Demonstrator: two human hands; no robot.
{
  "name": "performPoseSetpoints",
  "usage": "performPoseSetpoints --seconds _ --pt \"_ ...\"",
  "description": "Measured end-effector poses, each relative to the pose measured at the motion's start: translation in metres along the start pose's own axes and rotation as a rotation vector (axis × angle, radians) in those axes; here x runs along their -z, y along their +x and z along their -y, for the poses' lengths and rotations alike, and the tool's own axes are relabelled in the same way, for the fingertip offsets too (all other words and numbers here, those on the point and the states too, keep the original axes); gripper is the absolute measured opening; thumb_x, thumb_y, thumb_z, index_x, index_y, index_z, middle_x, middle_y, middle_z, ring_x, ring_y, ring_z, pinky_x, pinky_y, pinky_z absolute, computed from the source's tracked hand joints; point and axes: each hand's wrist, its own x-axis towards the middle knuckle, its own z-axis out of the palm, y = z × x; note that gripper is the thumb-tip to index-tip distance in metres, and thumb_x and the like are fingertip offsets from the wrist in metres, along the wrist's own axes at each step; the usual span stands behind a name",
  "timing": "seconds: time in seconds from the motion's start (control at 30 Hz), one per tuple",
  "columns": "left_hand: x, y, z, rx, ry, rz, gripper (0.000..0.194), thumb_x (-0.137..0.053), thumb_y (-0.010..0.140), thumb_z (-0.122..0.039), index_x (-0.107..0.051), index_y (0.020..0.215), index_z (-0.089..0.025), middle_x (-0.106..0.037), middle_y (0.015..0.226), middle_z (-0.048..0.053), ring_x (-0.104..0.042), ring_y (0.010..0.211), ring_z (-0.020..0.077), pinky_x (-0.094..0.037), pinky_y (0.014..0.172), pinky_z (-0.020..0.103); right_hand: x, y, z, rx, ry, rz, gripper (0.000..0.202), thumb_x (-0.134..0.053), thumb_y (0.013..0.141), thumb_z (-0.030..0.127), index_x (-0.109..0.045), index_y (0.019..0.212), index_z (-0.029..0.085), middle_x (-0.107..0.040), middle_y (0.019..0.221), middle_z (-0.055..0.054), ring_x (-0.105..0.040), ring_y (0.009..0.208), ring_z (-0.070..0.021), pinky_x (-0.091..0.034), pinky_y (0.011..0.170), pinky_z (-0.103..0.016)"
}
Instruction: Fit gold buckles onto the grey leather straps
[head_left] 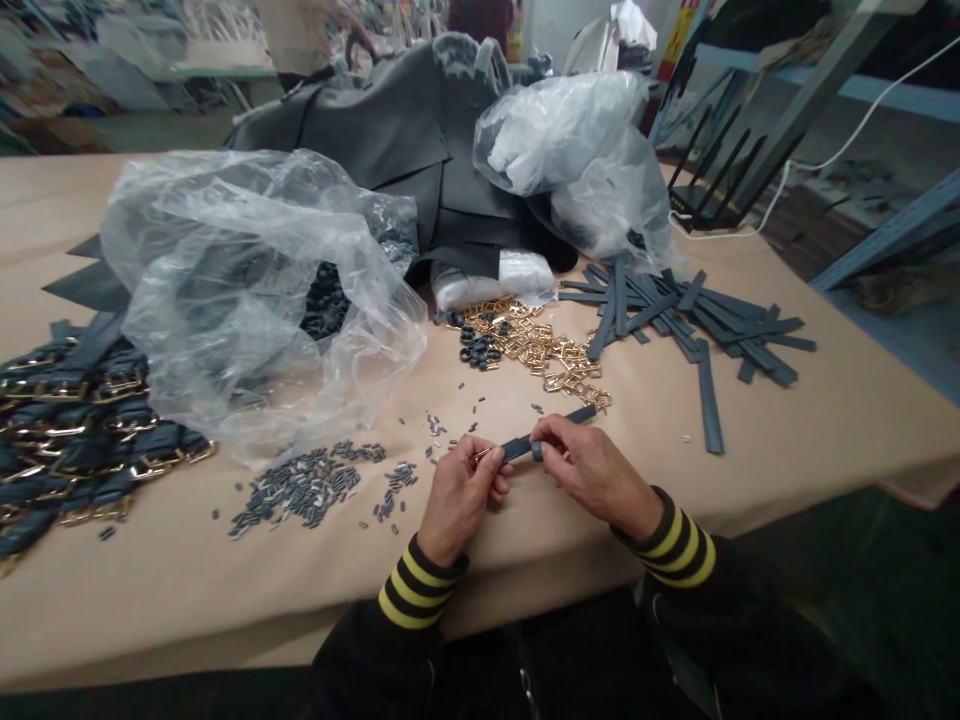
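My left hand point(459, 492) pinches one end of a dark grey strap point(516, 447), where a bit of gold metal, apparently a buckle, shows between the fingers. Closed around a small dark loop point(537, 451), the fingers of my right hand point(596, 468) hold it against the strap's middle. Beyond that hand, the strap's far end points up and to the right, near a pile of gold buckles point(551, 350). Several more dark loops point(480, 345) lie at the left side of this pile.
Small dark pieces point(300, 490) are heaped left of my hands. Finished-looking straps with gold buckles point(97, 430) cover the table's left side. Loose strips point(701, 310) lie right. Clear plastic bags point(262, 290) and dark sheet material point(382, 130) stand behind; a router point(709, 195) sits back right.
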Motion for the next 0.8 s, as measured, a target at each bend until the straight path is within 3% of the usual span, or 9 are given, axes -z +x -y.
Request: performPoseSetpoints --seconds 0.17,0.37,0.5,0.8 --pt "-0.007 -0.010 0.003 0.014 -0.050 0.023 0.020 -0.058 0.073 -0.031 -0.047 0.075 -0.015 -0.057 0.056 -0.004 -0.048 0.043 0.0052 -0.039 0.041 0.015 -0.014 -0.010 -0.005 -0.069 0.164 -0.078 0.017 -0.042 0.078 0.008 -0.056 0.082 0.016 -0.055 0.078 -0.002 -0.052 0.056 -0.0085 -0.044 0.057 -0.022" --pt "-0.005 -0.013 0.006 0.012 -0.023 0.083 0.021 -0.057 0.074 -0.034 -0.048 0.075 -0.015 -0.055 0.053 -0.004 -0.046 0.042 0.0056 -0.037 0.041 0.016 -0.021 -0.016 -0.012 -0.227 0.480 -0.074 0.004 -0.051 0.077 0.019 -0.053 0.079 0.018 -0.056 0.065 0.000 -0.058 0.057 -0.0118 -0.051 0.054 -0.023" --pt "-0.006 -0.014 0.004 0.003 0.025 0.100 0.022 -0.057 0.074 -0.033 -0.046 0.071 -0.015 -0.053 0.052 -0.004 -0.045 0.041 0.0055 -0.035 0.039 0.016 -0.021 -0.017 -0.012 -0.281 0.554 -0.074 0.008 -0.053 0.075 0.022 -0.057 0.077 0.016 -0.059 0.065 -0.001 -0.059 0.057 -0.0120 -0.053 0.055 -0.024" --pt "-0.013 -0.014 0.006 -0.024 0.011 0.011 0.021 -0.057 0.074 -0.033 -0.046 0.073 -0.015 -0.057 0.053 -0.003 -0.049 0.040 0.0066 -0.039 0.040 0.017 -0.020 -0.020 -0.013 -0.267 0.706 -0.040 0.022 -0.058 0.073 0.028 -0.063 0.087 0.011 -0.066 0.075 -0.006 -0.063 0.067 -0.0154 -0.052 0.066 -0.029"
